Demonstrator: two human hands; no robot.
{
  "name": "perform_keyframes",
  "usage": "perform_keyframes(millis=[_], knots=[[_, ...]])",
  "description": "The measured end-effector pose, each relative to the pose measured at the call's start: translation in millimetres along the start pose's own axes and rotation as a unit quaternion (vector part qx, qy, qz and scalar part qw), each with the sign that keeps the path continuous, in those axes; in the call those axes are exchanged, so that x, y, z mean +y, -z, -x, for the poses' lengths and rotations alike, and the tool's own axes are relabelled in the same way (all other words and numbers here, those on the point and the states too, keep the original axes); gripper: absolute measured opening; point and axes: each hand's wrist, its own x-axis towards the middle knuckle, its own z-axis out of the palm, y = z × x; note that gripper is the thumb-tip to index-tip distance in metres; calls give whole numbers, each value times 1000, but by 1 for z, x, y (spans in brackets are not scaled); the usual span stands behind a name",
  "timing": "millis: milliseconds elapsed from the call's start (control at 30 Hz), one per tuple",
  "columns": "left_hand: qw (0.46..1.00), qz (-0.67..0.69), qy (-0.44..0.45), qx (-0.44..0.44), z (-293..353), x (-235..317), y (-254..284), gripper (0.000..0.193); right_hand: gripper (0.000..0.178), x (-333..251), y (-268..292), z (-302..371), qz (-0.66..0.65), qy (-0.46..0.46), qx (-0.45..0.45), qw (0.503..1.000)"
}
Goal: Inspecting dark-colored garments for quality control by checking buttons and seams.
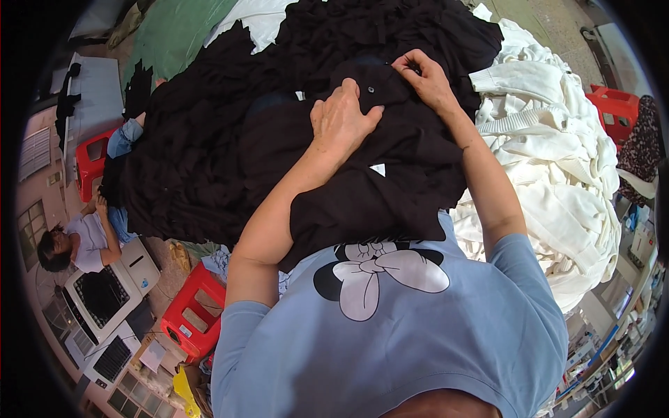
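Observation:
A black knitted garment (pixel 348 202) with a small button (pixel 371 89) is spread before me, its near part draped toward my chest. My left hand (pixel 341 122) rests on it just left of the button, fingers bent down into the cloth and thumb stretched to the right. Farther to the right, my right hand (pixel 426 80) pinches the garment's edge between thumb and fingertips. A small white label (pixel 378 169) shows on the dark cloth below my hands. What lies under my left fingertips is hidden.
More black garments (pixel 188 153) form a large heap underneath and to the left. White knitwear (pixel 550 160) is piled at the right. Red plastic stools (pixel 198 310) stand at both sides. At the far left, a person (pixel 87 240) works beside pale machines.

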Motion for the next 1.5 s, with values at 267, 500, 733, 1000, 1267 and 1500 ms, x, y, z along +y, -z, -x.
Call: perform_keyframes(millis=[267,500,733,1000,1267,1500], knots=[[985,86,-43,145,-57,-11,-22,41,14,-6,-3,21,-37,-23,18,999],[994,74,-75,40,-66,1,-31,29,25,-19,2,26,-122,-14,48,991],[981,162,-74,80,-53,4,-30,17,25,-36,15,31,20,-21,-17,999],[976,177,-86,90,-49,2,-26,17,23,-53,20,39,94,75,13,993],[971,185,-115,104,-47,2,-26,13,17,-53,18,42,137,92,41,985],[968,194,-125,102,-48,1,-28,9,15,-55,15,37,165,131,34,977]])
